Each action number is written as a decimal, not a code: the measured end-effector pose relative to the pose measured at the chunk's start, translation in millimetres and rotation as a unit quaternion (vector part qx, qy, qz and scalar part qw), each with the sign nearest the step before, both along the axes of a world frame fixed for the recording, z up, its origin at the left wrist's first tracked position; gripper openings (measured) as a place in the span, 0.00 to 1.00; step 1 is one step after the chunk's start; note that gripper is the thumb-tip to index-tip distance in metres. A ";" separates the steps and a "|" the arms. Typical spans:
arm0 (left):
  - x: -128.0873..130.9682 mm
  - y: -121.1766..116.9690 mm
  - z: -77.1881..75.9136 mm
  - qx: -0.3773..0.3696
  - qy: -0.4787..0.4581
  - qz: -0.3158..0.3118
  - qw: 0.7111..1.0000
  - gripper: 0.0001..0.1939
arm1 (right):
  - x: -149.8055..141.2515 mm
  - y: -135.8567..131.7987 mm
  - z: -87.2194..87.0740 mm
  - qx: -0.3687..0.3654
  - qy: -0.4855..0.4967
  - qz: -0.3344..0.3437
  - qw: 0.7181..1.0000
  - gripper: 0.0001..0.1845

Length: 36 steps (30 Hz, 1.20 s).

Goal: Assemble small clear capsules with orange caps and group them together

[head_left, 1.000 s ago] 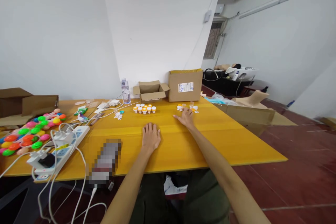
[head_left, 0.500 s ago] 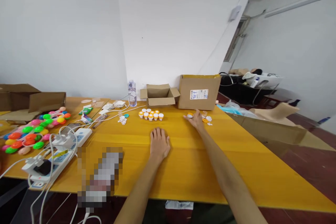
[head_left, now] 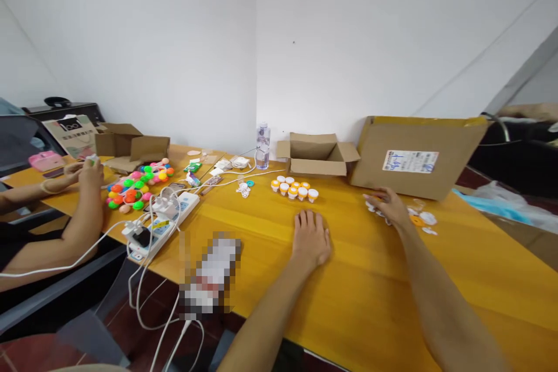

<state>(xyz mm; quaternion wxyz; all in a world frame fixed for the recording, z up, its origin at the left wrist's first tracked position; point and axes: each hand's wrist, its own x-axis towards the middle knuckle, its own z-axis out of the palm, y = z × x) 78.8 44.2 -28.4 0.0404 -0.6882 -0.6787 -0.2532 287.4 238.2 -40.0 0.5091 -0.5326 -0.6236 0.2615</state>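
My left hand lies flat and open on the yellow table, fingers pointing away from me. My right hand reaches further out, its fingers resting on a scatter of small white and orange parts in front of a large closed cardboard box. Whether it grips one of them is hidden. A cluster of small orange-and-white cups stands just beyond my left hand.
An open small carton and a water bottle stand at the back. A power strip with plugs and cables lies left, beside coloured balls. Another person's hands work at the far left. A blurred object lies near the edge.
The view has swung left, bringing the other person into sight. My hands have stayed on the table; the right one still rests on the small parts.
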 end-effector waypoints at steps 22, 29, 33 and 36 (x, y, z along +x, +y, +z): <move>-27.1 16.0 25.6 -0.048 -0.302 -0.117 0.945 0.23 | -46.1 -82.8 31.1 -0.036 -0.004 0.193 0.981 0.13; -28.7 10.2 30.4 -0.035 -0.331 -0.188 0.924 0.21 | -72.3 -111.7 34.5 -0.034 0.001 0.242 0.970 0.10; -29.2 3.8 35.6 -0.039 -0.305 -0.218 0.926 0.22 | -89.9 -125.0 34.2 -0.050 0.030 0.263 0.963 0.15; -29.8 1.0 36.8 -0.050 -0.287 -0.213 0.932 0.23 | -101.5 -133.8 32.3 -0.056 0.056 0.267 0.960 0.20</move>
